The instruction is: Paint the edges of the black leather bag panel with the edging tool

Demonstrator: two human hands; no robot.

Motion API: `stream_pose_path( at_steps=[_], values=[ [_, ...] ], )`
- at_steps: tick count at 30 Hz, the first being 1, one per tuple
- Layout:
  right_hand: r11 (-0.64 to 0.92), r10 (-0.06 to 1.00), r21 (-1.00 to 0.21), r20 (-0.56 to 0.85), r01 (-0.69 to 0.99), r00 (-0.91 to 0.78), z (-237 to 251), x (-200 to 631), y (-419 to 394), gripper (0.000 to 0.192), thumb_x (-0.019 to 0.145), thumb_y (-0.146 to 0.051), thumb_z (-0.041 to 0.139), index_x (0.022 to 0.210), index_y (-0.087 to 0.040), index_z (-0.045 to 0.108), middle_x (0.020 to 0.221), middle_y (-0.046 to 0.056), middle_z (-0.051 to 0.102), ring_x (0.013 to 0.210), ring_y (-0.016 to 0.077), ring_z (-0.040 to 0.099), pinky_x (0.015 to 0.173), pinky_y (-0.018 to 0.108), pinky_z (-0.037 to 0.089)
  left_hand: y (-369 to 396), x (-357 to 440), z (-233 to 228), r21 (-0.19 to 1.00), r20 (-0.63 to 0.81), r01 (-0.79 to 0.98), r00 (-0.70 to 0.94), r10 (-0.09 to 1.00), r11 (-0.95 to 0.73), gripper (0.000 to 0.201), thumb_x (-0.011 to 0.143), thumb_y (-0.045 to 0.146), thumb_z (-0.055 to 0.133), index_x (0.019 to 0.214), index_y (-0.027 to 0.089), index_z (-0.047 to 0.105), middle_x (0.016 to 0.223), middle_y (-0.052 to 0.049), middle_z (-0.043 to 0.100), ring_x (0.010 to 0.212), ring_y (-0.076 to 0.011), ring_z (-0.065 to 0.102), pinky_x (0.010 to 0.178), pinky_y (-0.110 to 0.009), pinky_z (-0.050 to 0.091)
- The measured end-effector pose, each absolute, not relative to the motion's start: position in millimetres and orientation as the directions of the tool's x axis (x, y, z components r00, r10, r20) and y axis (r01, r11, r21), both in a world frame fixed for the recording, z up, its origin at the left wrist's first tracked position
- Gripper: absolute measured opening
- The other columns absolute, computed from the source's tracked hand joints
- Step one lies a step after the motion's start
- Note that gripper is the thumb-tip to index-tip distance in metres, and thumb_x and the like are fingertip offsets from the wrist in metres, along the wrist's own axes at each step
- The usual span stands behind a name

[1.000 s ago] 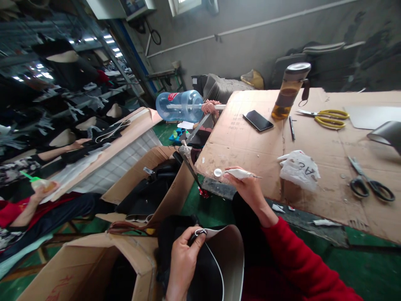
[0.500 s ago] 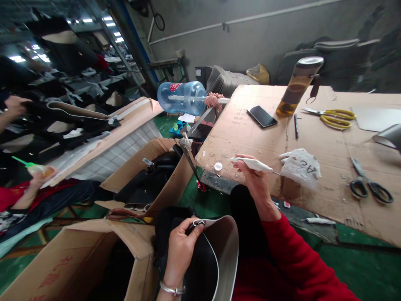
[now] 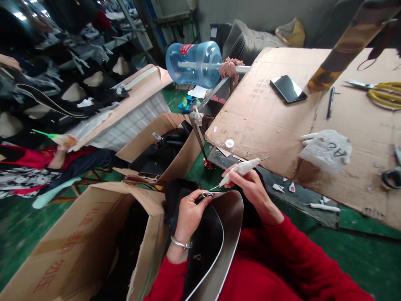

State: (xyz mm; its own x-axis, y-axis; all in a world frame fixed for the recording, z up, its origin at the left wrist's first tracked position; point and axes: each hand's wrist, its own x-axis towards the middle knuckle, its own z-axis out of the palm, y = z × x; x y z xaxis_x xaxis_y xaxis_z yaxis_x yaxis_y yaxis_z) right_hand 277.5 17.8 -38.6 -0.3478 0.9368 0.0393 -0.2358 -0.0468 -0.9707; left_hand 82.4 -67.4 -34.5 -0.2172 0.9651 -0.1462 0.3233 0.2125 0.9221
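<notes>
My left hand (image 3: 191, 213) pinches the top edge of a black leather piece (image 3: 216, 238) with a pale lining and a small metal ring (image 3: 206, 194), held over my lap. My right hand (image 3: 250, 188) grips a white glue tube (image 3: 241, 169) with a thin needle tip pointing down-left, close to the ring. A small white cap (image 3: 229, 143) lies on the cardboard-covered table (image 3: 269, 125) just beyond my right hand.
On the table lie a black phone (image 3: 288, 88), a pen (image 3: 330, 101), yellow scissors (image 3: 380, 91), black scissors (image 3: 391, 175), a crumpled white bag (image 3: 327, 150) and an amber bottle (image 3: 341, 46). Open cardboard boxes (image 3: 78, 246) stand at my left. Another person's hand (image 3: 64, 142) holds a glue bottle at far left.
My right hand brought the glue tube from the table edge, leaving the cap there, down toward the ring in my left hand. The view tilted downward.
</notes>
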Motion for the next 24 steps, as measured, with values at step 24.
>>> stream_pose_path(
  at_steps=[24],
  values=[
    [-0.047,0.871,-0.981,0.051,-0.187,-0.489,-46.1,274.5,23.0,0.045,0.094,-0.059,0.071,0.084,-0.015,0.07,0.074,0.003,0.066,0.065,0.0168,0.063,0.062,0.027,0.052,-68.8,84.8,-36.0,0.931,-0.109,0.33,-0.155,0.982,0.155,0.014,0.086,0.033,0.072,0.087,0.022,0.081,0.085,-0.003,0.079,0.082,-0.0211,0.07,0.077,-0.029,0.051]
  ],
)
